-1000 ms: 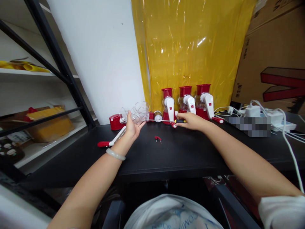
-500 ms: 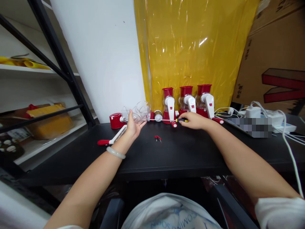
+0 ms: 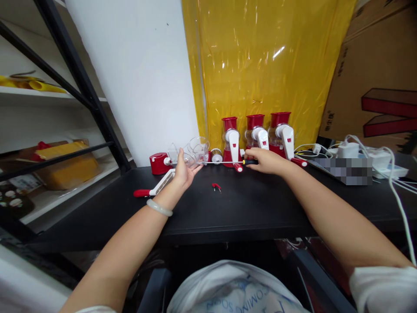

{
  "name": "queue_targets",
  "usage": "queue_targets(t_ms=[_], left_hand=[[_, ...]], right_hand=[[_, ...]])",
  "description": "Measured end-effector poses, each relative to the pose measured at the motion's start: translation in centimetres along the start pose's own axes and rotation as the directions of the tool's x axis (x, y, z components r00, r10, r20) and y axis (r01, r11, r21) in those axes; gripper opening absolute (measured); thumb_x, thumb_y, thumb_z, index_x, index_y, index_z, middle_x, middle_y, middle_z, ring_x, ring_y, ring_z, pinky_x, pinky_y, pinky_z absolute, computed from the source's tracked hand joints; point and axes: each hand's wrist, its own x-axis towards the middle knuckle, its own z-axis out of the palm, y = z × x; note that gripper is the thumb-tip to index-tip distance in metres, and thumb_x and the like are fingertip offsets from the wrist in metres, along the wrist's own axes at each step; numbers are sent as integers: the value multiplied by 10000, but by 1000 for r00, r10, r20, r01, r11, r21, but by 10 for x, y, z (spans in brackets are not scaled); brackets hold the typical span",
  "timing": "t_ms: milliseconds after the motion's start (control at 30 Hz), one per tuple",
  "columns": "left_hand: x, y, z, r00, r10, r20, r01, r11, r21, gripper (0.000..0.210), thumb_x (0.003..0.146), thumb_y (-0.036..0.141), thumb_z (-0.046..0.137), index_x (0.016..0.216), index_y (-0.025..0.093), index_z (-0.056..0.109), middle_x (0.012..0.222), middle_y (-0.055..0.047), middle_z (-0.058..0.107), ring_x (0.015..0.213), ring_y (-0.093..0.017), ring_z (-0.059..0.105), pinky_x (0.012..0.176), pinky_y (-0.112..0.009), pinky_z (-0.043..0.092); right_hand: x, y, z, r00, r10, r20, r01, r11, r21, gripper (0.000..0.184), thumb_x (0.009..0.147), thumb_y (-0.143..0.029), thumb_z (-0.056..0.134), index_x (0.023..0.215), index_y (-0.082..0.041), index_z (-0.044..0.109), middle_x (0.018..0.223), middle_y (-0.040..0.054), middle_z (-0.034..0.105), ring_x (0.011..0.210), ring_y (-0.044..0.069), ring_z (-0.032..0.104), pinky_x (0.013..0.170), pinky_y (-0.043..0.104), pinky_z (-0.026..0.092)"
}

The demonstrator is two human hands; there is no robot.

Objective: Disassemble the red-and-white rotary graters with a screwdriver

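Note:
My left hand (image 3: 184, 172) is closed around a clear plastic grater housing (image 3: 197, 150), which lies on its side above the black table. In my right hand (image 3: 265, 161) is a screwdriver (image 3: 250, 162) with a black and yellow handle. Its long shaft runs left, level, and the tip reaches the housing; the exact contact point is too small to make out. Behind my left hand stands a red base (image 3: 159, 163). A white crank handle with a red grip (image 3: 142, 193) lies beside my left wrist. Small red parts (image 3: 216, 187) rest on the table between my hands.
Several assembled red and white rotary graters (image 3: 232, 141) stand along the yellow-wrapped panel (image 3: 260, 56). Near them is a metal drum (image 3: 216, 155). White chargers and cables (image 3: 348, 150) and a blurred flat device (image 3: 342, 171) lie at right. Shelves (image 3: 48, 98) stand at left.
The view has shifted slightly. My right hand has turned a little on the screwdriver handle, with its shaft staying at the housing. My left hand keeps its hold.

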Motion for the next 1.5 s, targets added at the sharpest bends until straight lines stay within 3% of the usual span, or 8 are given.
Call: queue_targets(t_ms=[167,400,700,1333,1500], left_hand=[[-1,0,1,1000,-15,-2,15,1000,-18,536,915,565,495,1315,215,565,1157,-160,691,1049,-271,681,965,-435,500],[-2,0,2,1000,2,4,-2,1000,-7,555,914,572,491,1336,217,548,1157,-161,691,1051,-281,680,963,-443,501],[-2,0,2,1000,11,4,-11,1000,-20,529,921,562,490,1313,213,559,1120,-145,706,1021,-261,693,968,-443,499],[-3,3,4,1000,8,-25,-10,998,-68,523,924,556,497,1338,240,546,1166,-130,696,1036,-244,690,947,-402,518],[-3,2,4,999,-12,-31,9,995,-99,577,908,561,528,1386,239,495,1193,-141,685,1042,-245,691,933,-391,523]], right_hand=[[-3,-11,0,991,127,50,-116,976,-184,263,865,-337,556,1115,-266,519,1057,74,701,890,264,661,634,303,403],[-2,-17,1,978,200,57,-177,946,-273,329,893,-392,498,1147,-187,460,954,133,700,823,299,668,590,324,383],[1,-8,8,983,139,118,-114,974,-197,223,919,-353,459,1060,-190,516,1077,138,676,974,298,656,712,351,453],[3,-4,10,989,110,101,-94,984,-150,209,927,-335,477,1062,-189,541,1073,143,678,964,281,656,754,353,467],[3,-3,10,993,53,101,-42,993,-110,228,930,-319,484,1106,-205,573,1100,120,680,978,266,648,785,345,464]])
